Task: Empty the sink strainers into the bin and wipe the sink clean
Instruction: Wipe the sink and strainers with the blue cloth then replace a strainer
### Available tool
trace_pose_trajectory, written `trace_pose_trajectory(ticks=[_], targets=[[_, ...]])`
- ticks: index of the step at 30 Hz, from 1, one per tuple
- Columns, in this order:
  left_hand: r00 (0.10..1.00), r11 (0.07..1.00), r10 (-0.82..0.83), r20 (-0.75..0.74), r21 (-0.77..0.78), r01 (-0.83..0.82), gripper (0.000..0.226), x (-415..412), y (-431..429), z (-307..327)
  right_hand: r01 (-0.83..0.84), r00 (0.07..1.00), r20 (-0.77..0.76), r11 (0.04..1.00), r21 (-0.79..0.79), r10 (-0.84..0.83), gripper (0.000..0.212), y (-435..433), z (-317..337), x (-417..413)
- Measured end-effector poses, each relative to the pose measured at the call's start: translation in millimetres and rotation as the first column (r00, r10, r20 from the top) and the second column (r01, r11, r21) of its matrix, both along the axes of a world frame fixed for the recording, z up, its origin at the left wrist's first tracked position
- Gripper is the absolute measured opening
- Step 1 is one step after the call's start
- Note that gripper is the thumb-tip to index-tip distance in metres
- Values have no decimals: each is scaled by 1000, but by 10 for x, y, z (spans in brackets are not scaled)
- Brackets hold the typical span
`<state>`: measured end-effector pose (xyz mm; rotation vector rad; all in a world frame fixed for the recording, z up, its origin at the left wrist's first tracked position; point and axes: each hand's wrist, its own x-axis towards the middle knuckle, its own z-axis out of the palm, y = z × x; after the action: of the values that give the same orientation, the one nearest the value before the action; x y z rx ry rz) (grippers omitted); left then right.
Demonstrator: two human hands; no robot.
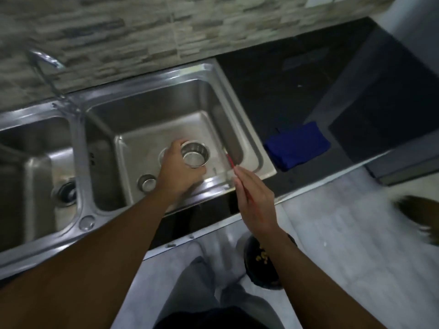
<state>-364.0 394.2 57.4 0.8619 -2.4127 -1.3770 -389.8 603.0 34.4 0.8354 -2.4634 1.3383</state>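
Observation:
My left hand point(177, 170) grips a round steel strainer cup point(194, 154) and holds it over the floor of the right basin point(152, 115) of the double steel sink. A second strainer cup point(146, 182) lies on that basin's floor near the front wall, left of my hand. My hand partly covers the drain opening point(164, 155). My right hand point(255, 203) hovers at the sink's front right corner and pinches a thin red stick point(231, 161) that points into the basin. A dark bin point(260, 264) with yellow scraps stands on the floor under my right forearm.
The left basin point(35, 162) has a dark open drain point(66, 189). A tap point(45, 65) rises behind the divider. A folded blue cloth point(297, 146) lies on the black counter point(273, 86) right of the sink. A broom head point(418, 214) shows at the right edge.

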Motion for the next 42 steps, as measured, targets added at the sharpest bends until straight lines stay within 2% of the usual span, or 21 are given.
trace_pose_trajectory(ticks=[3, 5, 8, 14, 18, 23, 37, 42], targets=[[995, 999, 44, 94, -7, -44, 81, 69, -373, -262, -99, 985, 155, 975, 197, 68, 39, -389, -66, -225], [988, 998, 57, 145, 13, -60, 87, 98, -551, -449, -141, 978, 192, 945, 296, 86, 40, -573, -138, -361], [977, 997, 34, 209, 59, -48, 88, 78, -693, -730, -143, 970, 234, 924, 356, 60, 39, -697, -267, -485], [949, 989, -28, 313, 145, -19, 89, -66, -753, -1195, -108, 979, 202, 894, 435, 20, 51, -737, -395, -518], [929, 982, -63, 365, 188, -8, 88, -191, -780, -1427, -81, 982, 186, 891, 447, -4, 43, -730, -447, -518], [897, 980, -107, 428, 197, 23, 99, -340, -743, -1612, -63, 985, 173, 877, 476, -23, 39, -724, -484, -523], [890, 981, -83, 447, 195, -6, 104, -426, -741, -1863, -68, 989, 149, 895, 441, 1, 34, -717, -534, -528], [876, 966, -32, 481, 240, -97, 125, -406, -751, -1787, -92, 988, 151, 893, 440, 27, 32, -714, -535, -535]])
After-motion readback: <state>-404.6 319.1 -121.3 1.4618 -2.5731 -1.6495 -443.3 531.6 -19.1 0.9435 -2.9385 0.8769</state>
